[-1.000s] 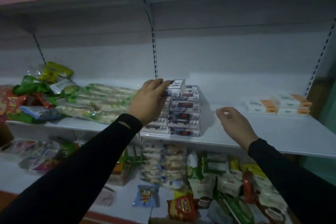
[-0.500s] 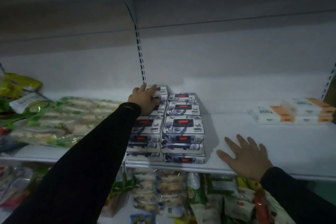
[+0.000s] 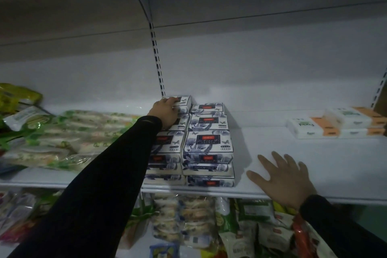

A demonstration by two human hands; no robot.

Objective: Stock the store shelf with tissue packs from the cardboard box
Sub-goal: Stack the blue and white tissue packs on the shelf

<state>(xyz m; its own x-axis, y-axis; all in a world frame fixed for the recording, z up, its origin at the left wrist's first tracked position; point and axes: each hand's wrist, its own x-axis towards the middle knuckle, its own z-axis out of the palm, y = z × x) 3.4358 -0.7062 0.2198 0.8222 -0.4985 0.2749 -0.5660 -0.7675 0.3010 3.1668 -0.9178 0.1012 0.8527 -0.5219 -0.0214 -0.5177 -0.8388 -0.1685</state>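
Blue-and-white tissue packs [image 3: 208,148] stand stacked in two columns on the white shelf [image 3: 314,165]. My left hand [image 3: 166,112] reaches to the back of the left column and grips the top rear tissue pack [image 3: 184,101], fingers curled over its near edge. My right hand [image 3: 281,178] lies flat on the shelf to the right of the stack, fingers spread and holding nothing. The cardboard box is out of view.
Green snack bags [image 3: 69,138] fill the shelf left of the stack. White-and-orange tissue packs [image 3: 335,124] sit at the far right. A slotted upright [image 3: 157,58] runs up the back wall. The lower shelf holds several packaged snacks [image 3: 188,222].
My left hand carried the pack from above the stack to its back row and set it down. My right hand dropped from mid-air to rest flat on the shelf. The view moved closer.
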